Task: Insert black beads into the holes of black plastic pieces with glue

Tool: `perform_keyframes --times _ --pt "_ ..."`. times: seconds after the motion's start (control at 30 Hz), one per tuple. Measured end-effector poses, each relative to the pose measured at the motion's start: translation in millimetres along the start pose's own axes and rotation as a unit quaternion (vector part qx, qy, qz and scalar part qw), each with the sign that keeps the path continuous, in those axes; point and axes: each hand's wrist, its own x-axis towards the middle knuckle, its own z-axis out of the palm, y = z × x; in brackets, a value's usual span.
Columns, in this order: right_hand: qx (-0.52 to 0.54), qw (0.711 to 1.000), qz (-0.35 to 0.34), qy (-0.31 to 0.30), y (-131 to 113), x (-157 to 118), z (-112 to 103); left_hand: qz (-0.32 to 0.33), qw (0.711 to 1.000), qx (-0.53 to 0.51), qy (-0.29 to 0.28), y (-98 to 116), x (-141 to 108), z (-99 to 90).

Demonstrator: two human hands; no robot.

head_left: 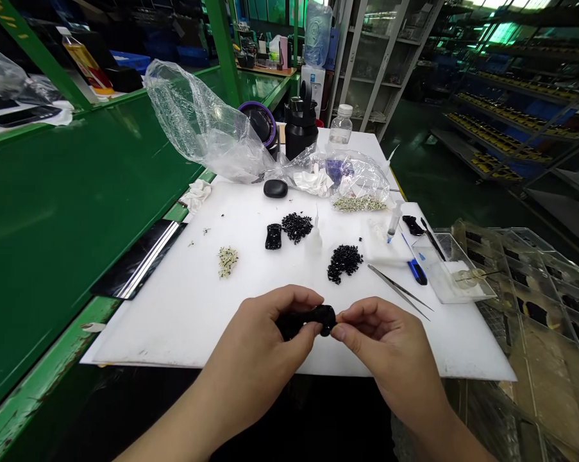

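Observation:
A small glossy black part (324,314), shaped like a toy car body, is gripped between the thumb and fingers of my left hand (265,343) near the front edge of the white board (174,321). My right hand (388,346) has its thumb and forefinger pinched together at the part's right end; whatever lies between those fingertips is too small to make out. Beyond my hands are two piles of tiny black pieces (345,262) (297,226). Another black car-shaped part (273,237) lies beside the farther pile. A small pile of pale pieces (228,262) sits to the left.
Metal tweezers (399,292), a blue-handled tool (418,272) and a clear tray (450,276) lie at the right. Plastic bags (212,128), a black bottle (301,128) and a white dropper bottle (313,240) stand farther back. Compartment trays (534,308) sit beyond the board's right edge.

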Motion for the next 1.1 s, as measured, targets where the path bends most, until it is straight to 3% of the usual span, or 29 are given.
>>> perform_keyframes --times 0.33,0.6,0.77,1.1 --pt "-0.104 0.994 -0.018 -0.025 -5 -6 1 0.058 0.991 0.115 -0.024 4 -7 1.6" --pt "-0.098 0.990 0.050 -0.093 -13 -2 -1 0.092 0.977 0.187 -0.046 4 -8 -3.4" --pt "-0.164 0.981 0.024 -0.100 -14 -3 0 0.095 0.964 0.242 -0.046 8 -8 -2.0" --pt "-0.185 0.978 0.014 -0.097 -14 -2 3 0.103 0.963 0.247 -0.022 7 -13 1.7"
